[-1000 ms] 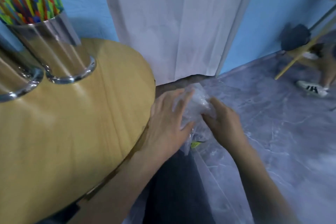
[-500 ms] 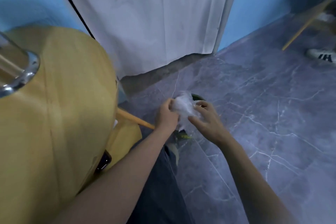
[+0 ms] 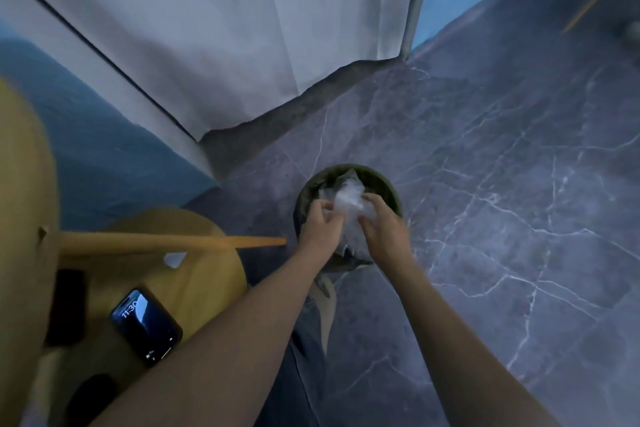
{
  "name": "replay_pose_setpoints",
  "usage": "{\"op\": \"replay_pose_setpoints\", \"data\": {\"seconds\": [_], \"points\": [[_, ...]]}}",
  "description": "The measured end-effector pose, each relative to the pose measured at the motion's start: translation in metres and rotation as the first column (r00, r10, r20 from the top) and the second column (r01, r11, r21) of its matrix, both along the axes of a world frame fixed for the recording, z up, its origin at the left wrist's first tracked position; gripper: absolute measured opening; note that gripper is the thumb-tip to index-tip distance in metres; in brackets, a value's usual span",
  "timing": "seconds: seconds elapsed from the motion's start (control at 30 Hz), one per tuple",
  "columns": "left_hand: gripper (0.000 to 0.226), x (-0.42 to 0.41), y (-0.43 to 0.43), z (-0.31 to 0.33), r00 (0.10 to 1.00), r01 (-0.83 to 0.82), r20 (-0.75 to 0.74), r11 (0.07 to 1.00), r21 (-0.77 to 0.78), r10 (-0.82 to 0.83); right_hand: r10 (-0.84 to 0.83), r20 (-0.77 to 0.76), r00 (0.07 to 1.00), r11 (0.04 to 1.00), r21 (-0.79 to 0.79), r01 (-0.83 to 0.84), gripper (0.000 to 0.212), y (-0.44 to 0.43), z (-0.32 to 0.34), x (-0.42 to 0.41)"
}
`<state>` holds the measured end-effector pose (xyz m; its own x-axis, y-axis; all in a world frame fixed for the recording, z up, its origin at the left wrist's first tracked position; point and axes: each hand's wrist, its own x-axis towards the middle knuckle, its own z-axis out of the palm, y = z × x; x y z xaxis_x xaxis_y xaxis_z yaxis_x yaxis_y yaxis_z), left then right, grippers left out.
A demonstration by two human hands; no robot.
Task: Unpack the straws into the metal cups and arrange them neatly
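In the centre of the frame I see the clear wrapper (image 3: 348, 196), crumpled and, as I judge, empty, held over the green bin (image 3: 389, 189) on the marble floor (image 3: 502, 184). The left hand (image 3: 320, 229) and the right hand (image 3: 384, 229) each have the grip clamped on it, pinching the film from 2 sides. I expect it to be very light, soft and slippery, so it is better taken at a fold. No straws or metal cups are in view. At lower left a phone (image 3: 145, 326) lies on a yellow shelf (image 3: 207, 288). A wooden leg (image 3: 173, 242) points toward the bin, near the left wrist.
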<state>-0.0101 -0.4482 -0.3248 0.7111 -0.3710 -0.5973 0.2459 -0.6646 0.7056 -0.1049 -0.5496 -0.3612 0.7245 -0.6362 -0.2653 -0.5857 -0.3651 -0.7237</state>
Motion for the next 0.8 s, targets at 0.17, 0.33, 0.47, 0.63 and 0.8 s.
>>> {"op": "replay_pose_setpoints", "data": {"seconds": [0.17, 0.33, 0.47, 0.63, 0.8], "points": [[0.01, 0.028, -0.02, -0.041, 0.998, 0.009, 0.056, 0.991, 0.134, -0.016, 0.027, -0.017, 1.0, 1.0, 0.006, -0.027, 0.044, -0.013, -0.039, 0.016], [0.002, 0.045, -0.031, -0.08, 0.98, 0.115, 0.128, 0.963, 0.242, -0.149, 0.111, -0.108, 0.988, 0.992, -0.053, -0.117, 0.052, -0.019, -0.075, 0.022], [0.004, 0.047, -0.038, -0.104, 0.894, 0.268, 0.251, 0.891, 0.367, -0.372, 0.085, -0.091, 0.992, 0.948, -0.3, -0.109, 0.037, -0.026, -0.102, 0.029], [0.016, 0.047, -0.035, -0.125, 0.763, 0.395, 0.3, 0.781, 0.484, -0.572, 0.199, -0.182, 0.963, 0.953, -0.193, -0.233, 0.051, -0.022, -0.11, 0.045], [0.027, 0.049, -0.033, -0.142, 0.67, 0.495, 0.255, 0.675, 0.547, -0.698, 0.224, -0.232, 0.947, 0.966, -0.076, -0.247, 0.043, -0.024, -0.126, 0.053]]}}
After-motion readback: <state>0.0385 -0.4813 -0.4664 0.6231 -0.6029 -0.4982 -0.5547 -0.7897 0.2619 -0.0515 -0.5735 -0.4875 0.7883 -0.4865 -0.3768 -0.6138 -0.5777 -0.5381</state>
